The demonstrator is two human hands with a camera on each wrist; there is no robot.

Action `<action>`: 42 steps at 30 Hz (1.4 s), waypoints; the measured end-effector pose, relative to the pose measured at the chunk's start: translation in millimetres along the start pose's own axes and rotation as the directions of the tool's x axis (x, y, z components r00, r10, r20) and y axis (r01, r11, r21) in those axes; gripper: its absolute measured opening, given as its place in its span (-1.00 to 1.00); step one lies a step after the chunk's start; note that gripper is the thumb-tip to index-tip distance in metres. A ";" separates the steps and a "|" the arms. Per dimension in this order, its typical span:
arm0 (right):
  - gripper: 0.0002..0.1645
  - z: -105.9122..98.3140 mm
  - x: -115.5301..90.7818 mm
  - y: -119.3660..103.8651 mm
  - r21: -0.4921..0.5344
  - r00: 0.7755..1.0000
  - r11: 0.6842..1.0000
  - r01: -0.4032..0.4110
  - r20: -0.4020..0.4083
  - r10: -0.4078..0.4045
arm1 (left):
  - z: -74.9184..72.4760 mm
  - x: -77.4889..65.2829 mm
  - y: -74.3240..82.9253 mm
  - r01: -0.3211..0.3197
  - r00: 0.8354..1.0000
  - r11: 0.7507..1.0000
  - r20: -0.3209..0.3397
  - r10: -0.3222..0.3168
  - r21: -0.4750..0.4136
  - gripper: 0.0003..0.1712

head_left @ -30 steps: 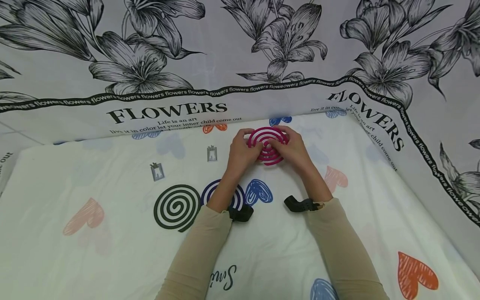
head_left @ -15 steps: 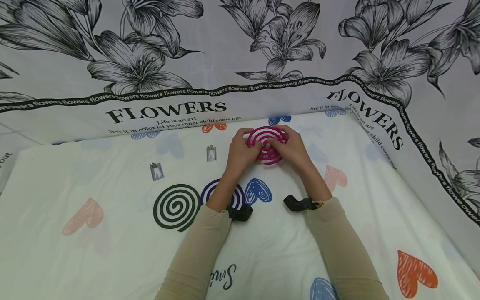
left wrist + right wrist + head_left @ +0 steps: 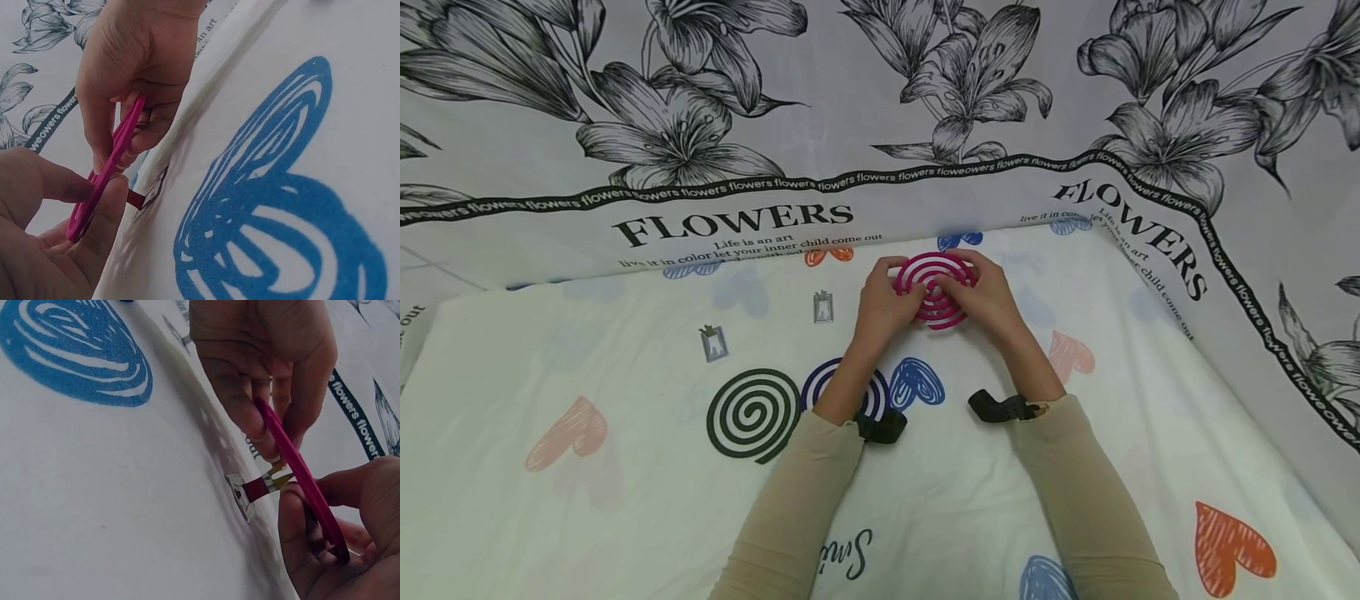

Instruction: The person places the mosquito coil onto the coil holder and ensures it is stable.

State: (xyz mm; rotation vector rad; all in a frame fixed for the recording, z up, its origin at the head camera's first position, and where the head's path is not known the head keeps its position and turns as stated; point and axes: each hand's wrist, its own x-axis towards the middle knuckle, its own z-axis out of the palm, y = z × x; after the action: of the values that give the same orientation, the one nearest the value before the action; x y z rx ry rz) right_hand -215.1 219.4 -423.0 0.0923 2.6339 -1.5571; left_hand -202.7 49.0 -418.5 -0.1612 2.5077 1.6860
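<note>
Head and wrist views: left hand (image 3: 880,300) and right hand (image 3: 989,296) pinch a pink spiral (image 3: 305,477), apparently mounting it on a metal stand (image 3: 252,489). Gentle pressure looks needed next.

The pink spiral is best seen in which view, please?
The head view: there the pink spiral faces the camera, its coils visible though the left hand and right hand partly cover them. Both wrist views show it nearly edge-on.
</note>
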 end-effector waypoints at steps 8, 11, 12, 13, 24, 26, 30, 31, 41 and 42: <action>-0.26 -2.0 0.5 -0.9 0.001 1.000 1.000 -0.003 0.013 0.003 | -0.5 -1.6 2.6 0.006 1.000 1.000 -0.006 -0.006 0.005 -0.30; -0.26 -2.5 0.5 -0.9 -0.005 1.000 1.000 -0.005 0.021 0.005 | -0.2 -2.1 3.4 0.015 1.000 1.000 -0.002 -0.015 0.009 -0.30; -0.25 -2.5 0.5 -0.8 -0.007 1.000 1.000 -0.007 0.023 0.007 | -0.1 -2.1 3.6 0.017 1.000 1.000 -0.001 -0.017 0.011 -0.30; -0.25 -2.6 0.6 -0.7 -0.009 1.000 1.000 -0.009 0.025 0.009 | 0.0 -2.3 3.8 0.018 1.000 1.000 -0.002 -0.018 0.015 -0.29; -0.23 -4.7 0.9 -2.7 -0.028 0.999 0.999 -0.021 0.023 0.022 | 0.0 -3.2 5.9 0.020 1.000 1.000 -0.006 -0.020 0.022 -0.28; -0.23 -5.2 1.1 -2.5 -0.037 0.999 0.999 -0.024 0.024 0.025 | 0.0 -3.4 5.9 0.020 1.000 1.000 -0.005 -0.020 0.023 -0.27; -0.23 -6.6 0.4 -2.2 -0.051 0.999 0.999 -0.012 0.029 0.014 | -0.3 -4.1 6.1 0.014 1.000 0.999 -0.004 -0.014 0.029 -0.26; -0.23 -6.9 0.2 -2.3 -0.052 1.000 0.999 -0.005 0.031 0.007 | -0.5 -4.4 6.1 0.012 1.000 0.999 -0.004 -0.012 0.029 -0.26; -0.23 -5.4 0.1 -1.3 -0.025 0.999 1.000 0.000 0.054 0.001 | -0.1 -2.8 3.0 0.019 1.000 0.999 -0.007 -0.018 0.038 -0.29; -0.23 -5.1 0.1 -0.7 -0.023 0.998 1.000 -0.005 0.057 0.006 | 0.3 -2.6 2.3 0.024 1.000 0.999 -0.006 -0.023 0.042 -0.29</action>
State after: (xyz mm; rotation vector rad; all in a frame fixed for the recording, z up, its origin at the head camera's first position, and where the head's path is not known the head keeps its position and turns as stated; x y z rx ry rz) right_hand -215.5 223.5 -420.0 0.0527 2.6049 -1.5044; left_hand -200.5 50.2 -416.1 -0.1912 2.5330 1.6254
